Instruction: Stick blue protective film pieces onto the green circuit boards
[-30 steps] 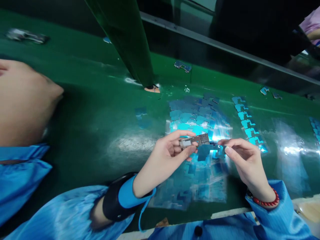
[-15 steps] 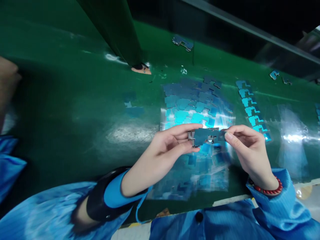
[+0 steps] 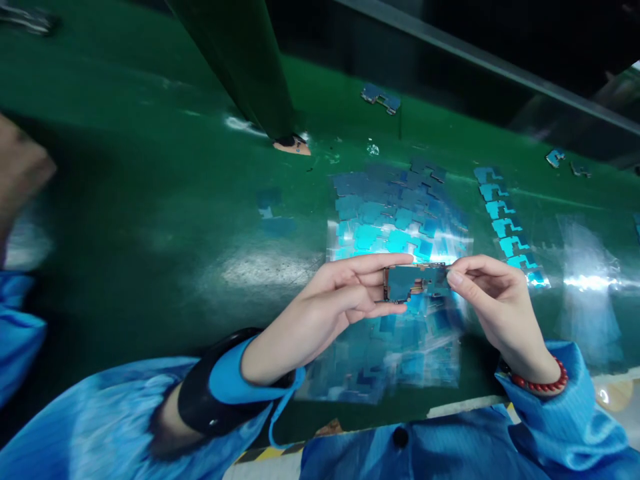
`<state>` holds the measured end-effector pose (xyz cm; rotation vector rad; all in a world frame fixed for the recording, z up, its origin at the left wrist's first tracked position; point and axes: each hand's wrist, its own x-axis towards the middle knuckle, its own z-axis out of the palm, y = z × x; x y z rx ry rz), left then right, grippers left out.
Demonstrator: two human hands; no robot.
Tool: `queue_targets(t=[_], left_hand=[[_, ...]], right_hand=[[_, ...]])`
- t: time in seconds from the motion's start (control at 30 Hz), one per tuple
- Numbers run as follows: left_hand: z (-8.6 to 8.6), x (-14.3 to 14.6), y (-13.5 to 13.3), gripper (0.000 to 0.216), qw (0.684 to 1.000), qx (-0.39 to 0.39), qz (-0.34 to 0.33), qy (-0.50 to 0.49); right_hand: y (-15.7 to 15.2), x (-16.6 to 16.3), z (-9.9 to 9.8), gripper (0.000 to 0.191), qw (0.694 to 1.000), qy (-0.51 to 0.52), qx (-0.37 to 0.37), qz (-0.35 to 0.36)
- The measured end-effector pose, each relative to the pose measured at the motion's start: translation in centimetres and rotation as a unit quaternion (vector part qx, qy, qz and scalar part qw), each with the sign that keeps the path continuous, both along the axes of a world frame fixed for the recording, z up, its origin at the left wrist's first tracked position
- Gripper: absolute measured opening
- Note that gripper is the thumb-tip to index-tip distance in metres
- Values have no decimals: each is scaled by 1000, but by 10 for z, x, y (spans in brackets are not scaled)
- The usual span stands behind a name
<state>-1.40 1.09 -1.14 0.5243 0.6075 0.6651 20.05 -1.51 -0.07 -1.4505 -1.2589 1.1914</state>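
Blue film (image 3: 401,283) lies over the upper face of the board (image 3: 418,285), with metallic parts showing through its notch. The board is above the film sheets (image 3: 369,213), clear of the bench (image 3: 165,200) and roughly level across your view.

Your left hand (image 3: 327,300) holds the board at its left end, with one finger along the far edge and another below the near edge. Your right hand (image 3: 500,307) is narrowed to a pinch of thumb and index finger at the right end, apparently on the film's tip. You cannot tell from this view whether that pinch takes in the board as well.

Step in hand, as judged: registration of the film to the board outline. Whether every edge matches is too small to read.

Next move, as judged: keep the left grip steady, check the notch against the exposed parts, then lower the right end without pulling it askew. Press only once the outline agrees; a skewed tip may crease or cover a contact.

Right of the sheets, a film strip (image 3: 506,227) lies ready to reach.
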Motion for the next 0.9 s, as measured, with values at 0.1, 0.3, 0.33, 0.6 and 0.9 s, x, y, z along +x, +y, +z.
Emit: queue_targets(t=[0.1, 0.3, 0.33, 0.6, 0.9], left_hand=[[1, 1, 0, 42, 1000, 10, -2, 14], [4, 2, -1, 40, 997, 54, 11, 57], [5, 2, -1, 39, 996, 62, 11, 63], [18, 4, 3, 41, 987, 85, -20, 136], [13, 3, -1, 50, 981, 105, -35, 160]], right_hand=[[0, -1, 1, 6, 1000, -8, 12, -5], [-3, 0, 0, 3, 999, -35, 15, -14], [-3, 0, 0, 2, 999, -40, 14, -15], [-3, 2, 1, 3, 998, -65, 9, -15], [-3, 1, 3, 3, 998, -64, 16, -17]])
